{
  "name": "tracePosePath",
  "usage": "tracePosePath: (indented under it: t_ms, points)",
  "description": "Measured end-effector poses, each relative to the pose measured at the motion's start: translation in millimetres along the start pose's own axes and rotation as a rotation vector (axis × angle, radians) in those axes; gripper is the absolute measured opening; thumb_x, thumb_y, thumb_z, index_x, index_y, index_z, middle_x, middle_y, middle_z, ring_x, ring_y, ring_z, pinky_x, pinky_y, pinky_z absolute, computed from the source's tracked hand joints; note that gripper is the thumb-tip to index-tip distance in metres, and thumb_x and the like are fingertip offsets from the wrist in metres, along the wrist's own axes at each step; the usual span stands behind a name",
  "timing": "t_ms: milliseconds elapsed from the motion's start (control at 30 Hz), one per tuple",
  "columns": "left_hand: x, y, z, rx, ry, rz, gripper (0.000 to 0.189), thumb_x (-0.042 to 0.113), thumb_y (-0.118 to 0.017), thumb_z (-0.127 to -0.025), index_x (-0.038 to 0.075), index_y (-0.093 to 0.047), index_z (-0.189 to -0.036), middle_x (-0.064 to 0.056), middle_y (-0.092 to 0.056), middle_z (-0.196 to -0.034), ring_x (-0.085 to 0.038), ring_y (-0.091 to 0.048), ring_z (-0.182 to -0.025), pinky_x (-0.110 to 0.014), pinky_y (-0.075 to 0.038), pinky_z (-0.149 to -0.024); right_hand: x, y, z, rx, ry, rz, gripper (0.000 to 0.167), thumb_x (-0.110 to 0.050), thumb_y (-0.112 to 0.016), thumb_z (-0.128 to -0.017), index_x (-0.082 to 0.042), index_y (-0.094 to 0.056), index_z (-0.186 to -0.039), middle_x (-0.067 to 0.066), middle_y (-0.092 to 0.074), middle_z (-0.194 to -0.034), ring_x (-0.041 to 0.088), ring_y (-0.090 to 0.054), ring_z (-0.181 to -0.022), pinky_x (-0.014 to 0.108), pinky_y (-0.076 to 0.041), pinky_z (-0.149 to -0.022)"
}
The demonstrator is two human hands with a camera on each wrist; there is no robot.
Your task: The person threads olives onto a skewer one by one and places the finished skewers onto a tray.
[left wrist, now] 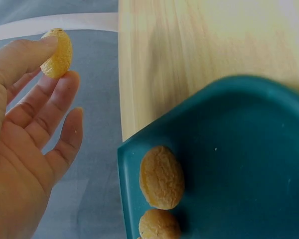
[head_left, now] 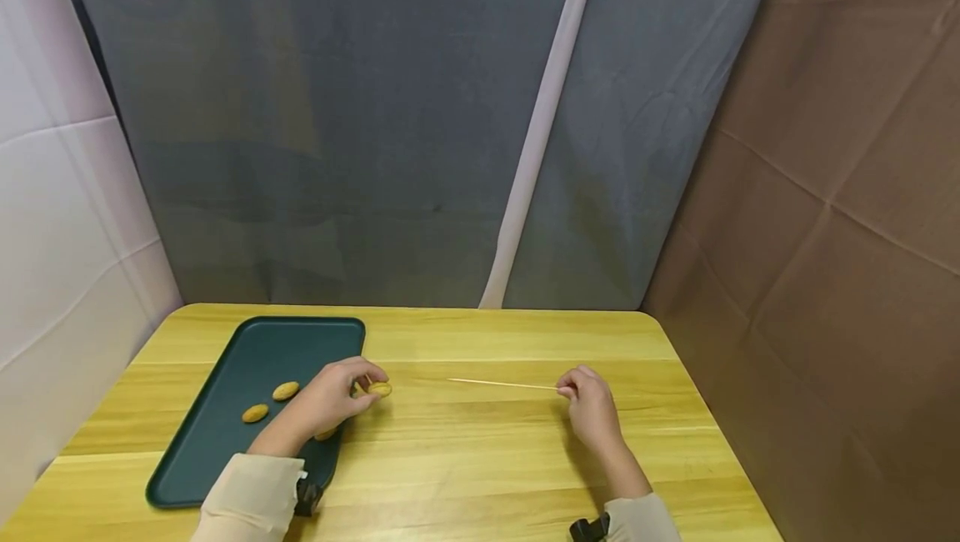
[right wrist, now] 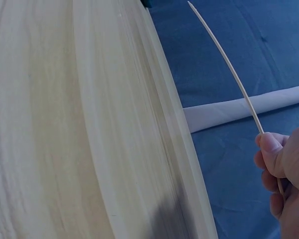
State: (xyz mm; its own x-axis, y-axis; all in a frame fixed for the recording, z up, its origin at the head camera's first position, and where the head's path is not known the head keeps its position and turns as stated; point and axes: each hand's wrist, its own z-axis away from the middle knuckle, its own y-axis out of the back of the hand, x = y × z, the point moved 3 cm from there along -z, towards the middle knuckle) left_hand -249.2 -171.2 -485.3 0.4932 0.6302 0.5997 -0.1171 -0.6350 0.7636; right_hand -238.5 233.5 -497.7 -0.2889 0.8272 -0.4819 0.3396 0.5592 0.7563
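My left hand (head_left: 333,398) is raised over the tray's right edge. Between its thumb and fingers it pinches a small yellow oval (left wrist: 58,53) with wrinkled skin, which looks like a baby potato. A thin wooden skewer (head_left: 502,383) is gripped at its right end by my right hand (head_left: 592,413), over the right part of the table. Its pointed tip aims left towards the held potato, with a wide gap between. In the right wrist view the fingers (right wrist: 271,149) curl round the skewer's lower end.
A dark green tray (head_left: 300,346) lies on the left of the wooden table (head_left: 450,475). Several similar potatoes (head_left: 285,391) are on it, one partly hidden by my left wrist. Grey cloth (head_left: 375,150) hangs behind the table, brown cloth (head_left: 847,275) on the right.
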Motion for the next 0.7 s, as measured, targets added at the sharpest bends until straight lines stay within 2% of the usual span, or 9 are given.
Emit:
tracePosePath:
  t_ms: [133,300,500,700]
  points:
    - [0.7,-0.9,-0.9,-0.018,0.016,0.006,0.02,0.006,-0.077,-0.09,0.013,-0.073,-0.108,0.004,-0.067,-0.105,-0.017,-0.064,-0.088,-0.034,-0.055,-0.073,-2,-1,-1.3,-0.001,-0.006,-0.005,0.01,-0.002,-0.076,-0.085,-0.009,-0.07,-0.08,-0.004,-0.059,-0.079,0.012,-0.058,-0.074,0.031,-0.053,-0.068]
    - [1.8,-2.5,-2.0,-0.015,0.039,0.007,0.019,0.007,-0.077,-0.09,0.015,-0.073,-0.108,0.005,-0.067,-0.104,-0.016,-0.064,-0.088,-0.034,-0.054,-0.075,-6,-3,-3.2,0.003,0.005,-0.013,0.01,-0.002,-0.076,-0.085,-0.009,-0.071,-0.08,-0.004,-0.062,-0.08,0.014,-0.061,-0.077,0.032,-0.054,-0.07]
    - [1.7,-5.7,-3.2,-0.008,0.033,0.018,0.02,0.006,-0.077,-0.09,0.015,-0.074,-0.107,0.005,-0.067,-0.104,-0.015,-0.063,-0.088,-0.035,-0.055,-0.075,-13,-6,-5.6,0.013,0.016,-0.013,0.01,-0.003,-0.077,-0.085,-0.009,-0.071,-0.08,-0.004,-0.061,-0.08,0.014,-0.061,-0.077,0.032,-0.054,-0.07]
    - [3.3,-7.3,-4.1,-0.009,0.033,0.029,0.02,0.005,-0.077,-0.09,0.015,-0.074,-0.106,0.005,-0.068,-0.104,-0.015,-0.063,-0.088,-0.035,-0.055,-0.075,-18,-11,-5.2,-0.015,-0.004,-0.029,0.009,-0.004,-0.076,-0.086,-0.01,-0.071,-0.08,-0.005,-0.059,-0.08,0.011,-0.058,-0.077,0.029,-0.053,-0.069]
